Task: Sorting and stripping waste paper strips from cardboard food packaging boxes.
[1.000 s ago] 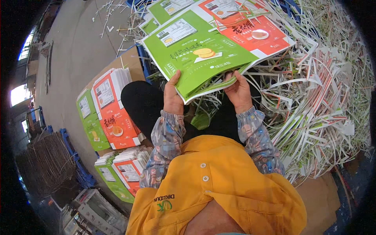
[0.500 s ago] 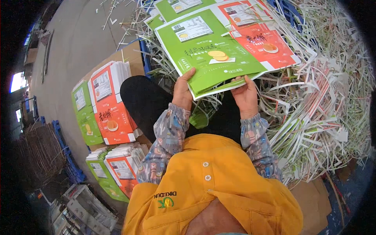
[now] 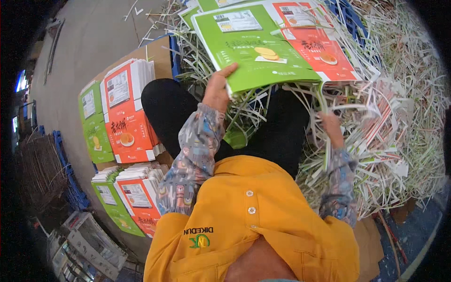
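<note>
My left hand [image 3: 217,89] grips the lower left edge of a green printed packaging sheet [image 3: 256,51], thumb lying on its face. The sheet leans on top of a stack, beside a red-orange printed sheet [image 3: 322,51]. To the right, below the sheet's lower right corner, my right hand [image 3: 331,128] is blurred by motion, its fingers closed on a narrow paper strip [image 3: 322,101] that runs up toward that corner. Loose trimmed strips [image 3: 376,122], white, green and red, surround it.
At left, stacks of green sheets [image 3: 96,127] and red-orange sheets [image 3: 127,117] lie on cardboard. A blue pallet [image 3: 350,21] shows behind the strips. Lower left stands a grey bundle [image 3: 94,244]. My legs [image 3: 164,110] are folded beneath the work.
My right hand has moved from the green sheet's bottom edge down and right, drawing a strip away. The split edging along that bottom edge is gone. My left hand still holds the sheet.
</note>
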A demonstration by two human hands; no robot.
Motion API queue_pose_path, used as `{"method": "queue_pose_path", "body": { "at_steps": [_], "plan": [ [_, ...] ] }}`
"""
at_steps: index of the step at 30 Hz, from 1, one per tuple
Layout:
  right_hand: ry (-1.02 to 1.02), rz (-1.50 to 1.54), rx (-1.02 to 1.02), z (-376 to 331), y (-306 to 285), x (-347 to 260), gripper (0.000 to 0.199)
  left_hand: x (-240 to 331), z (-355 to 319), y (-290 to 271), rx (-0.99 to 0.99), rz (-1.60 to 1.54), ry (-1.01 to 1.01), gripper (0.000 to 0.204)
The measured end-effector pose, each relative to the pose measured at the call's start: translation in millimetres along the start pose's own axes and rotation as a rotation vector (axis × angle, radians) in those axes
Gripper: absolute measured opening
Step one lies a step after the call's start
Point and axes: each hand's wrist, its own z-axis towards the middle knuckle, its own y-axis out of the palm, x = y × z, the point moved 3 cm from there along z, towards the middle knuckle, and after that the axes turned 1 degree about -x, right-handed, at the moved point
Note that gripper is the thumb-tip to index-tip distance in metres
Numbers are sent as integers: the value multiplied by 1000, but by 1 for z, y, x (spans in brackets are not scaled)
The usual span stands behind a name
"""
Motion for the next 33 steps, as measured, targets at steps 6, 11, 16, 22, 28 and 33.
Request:
{"method": "queue_pose_path", "body": {
  "at_steps": [6,11,16,22,28,33],
  "plan": [
    [791,378,-76,0,-18,-21,35,-34,-11,2,-30,9,51,31],
    [667,897,261,43,-60,-117,30,-45,-16,0,-78,77,63,31],
    [772,2291,30,95,3,-157,39,-57,-33,8,-95,131,77,32],
    [1029,2112,490,115,26,-155,32,-59,-73,-5,-193,254,-187,35],
    [1047,2060,477,113,27,-160,25,-74,-72,-23,-252,97,-471,25],
    [1044,2081,514,112,41,-153,30,-78,-75,-28,-183,29,-460,16]
  ]
}}
